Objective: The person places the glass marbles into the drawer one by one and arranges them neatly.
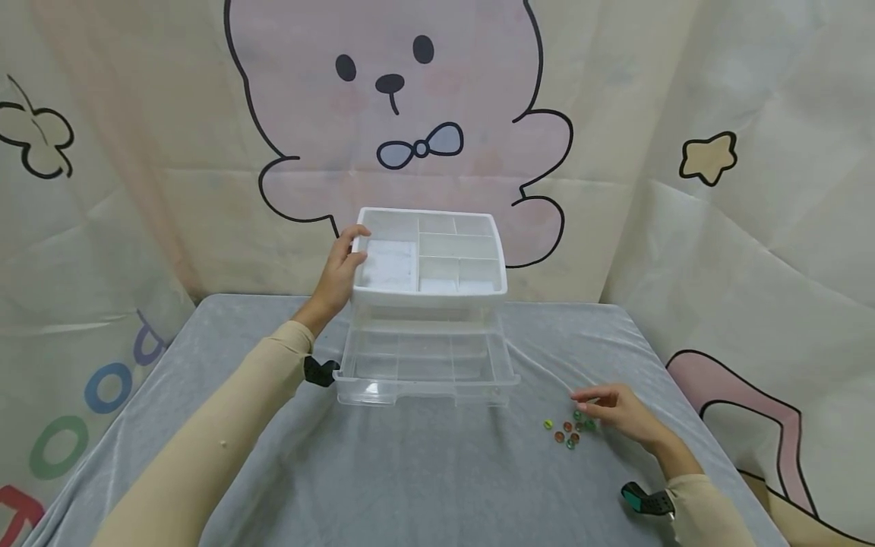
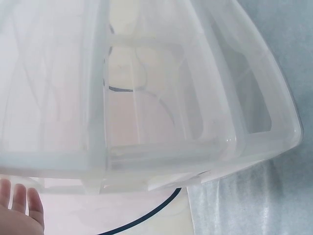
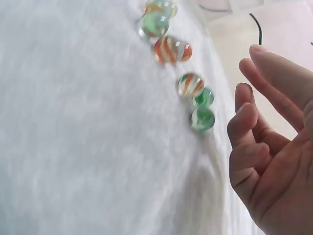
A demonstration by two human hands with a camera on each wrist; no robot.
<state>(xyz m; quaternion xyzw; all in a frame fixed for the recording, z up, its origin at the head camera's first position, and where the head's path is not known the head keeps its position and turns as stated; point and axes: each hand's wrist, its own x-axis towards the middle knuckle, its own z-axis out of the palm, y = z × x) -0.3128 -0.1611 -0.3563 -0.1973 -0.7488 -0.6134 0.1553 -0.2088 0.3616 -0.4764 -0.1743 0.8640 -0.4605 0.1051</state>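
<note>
A clear plastic storage box [image 1: 428,391] with an open drawer stands on the table, topped by a white divided tray [image 1: 390,262]. My left hand [image 1: 335,273] holds the left side of the box at the tray's rim, thumb and a finger over the edge. In the left wrist view, several of its fingers [image 2: 19,198] show beside the see-through wall. Glass marbles [image 1: 560,437], green, orange-striped and yellowish, lie loose on the cloth at right. Just above them hovers my right hand [image 1: 625,414], fingers loosely bent. Nothing shows between its fingers [image 3: 244,117] in the right wrist view.
A grey cloth [image 1: 410,479] covers the table and has wrinkles near the marbles. Behind and at both sides hang printed curtains [image 1: 615,114], close to the table's edges. The drawer sticks out toward me.
</note>
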